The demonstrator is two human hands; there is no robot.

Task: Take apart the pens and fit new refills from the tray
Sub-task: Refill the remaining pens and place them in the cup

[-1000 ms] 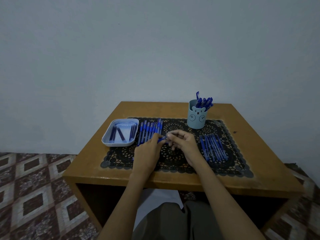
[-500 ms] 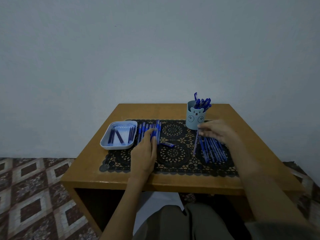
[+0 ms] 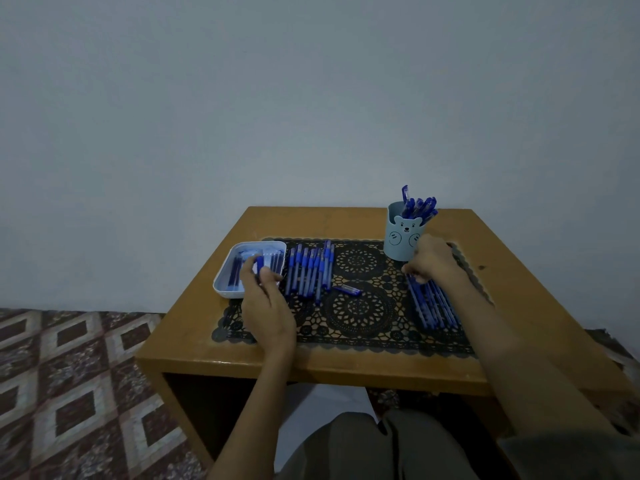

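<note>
The left hand (image 3: 267, 301) is over the near right corner of the tray (image 3: 221, 284). Its thumb and fingers pinch a short blue pen part (image 3: 259, 264).

The tray is pale blue and shallow, and sits at the left end of the lace mat (image 3: 360, 336). It contains several dark refills (image 3: 236, 271) lying lengthwise.

Just right of the tray, a left row of pens (image 3: 308, 271) lies on the mat, side by side and touching. One loose blue piece (image 3: 348, 290) lies alone near the mat's centre, apart from both rows.

The right hand (image 3: 434, 263) rests on the far ends of the right row (image 3: 434, 306) of slim blue pieces, fingers curled downward. Whether it grips one cannot be determined. Whether these pieces are pens or refills also cannot be determined.

The bear-face cup (image 3: 401, 239) stands upright just beside the right hand, at the mat's far edge. It contains a bundle of capped blue pens (image 3: 419, 206) leaning right.

The mat lies on a wooden table (image 3: 311, 220).
</note>
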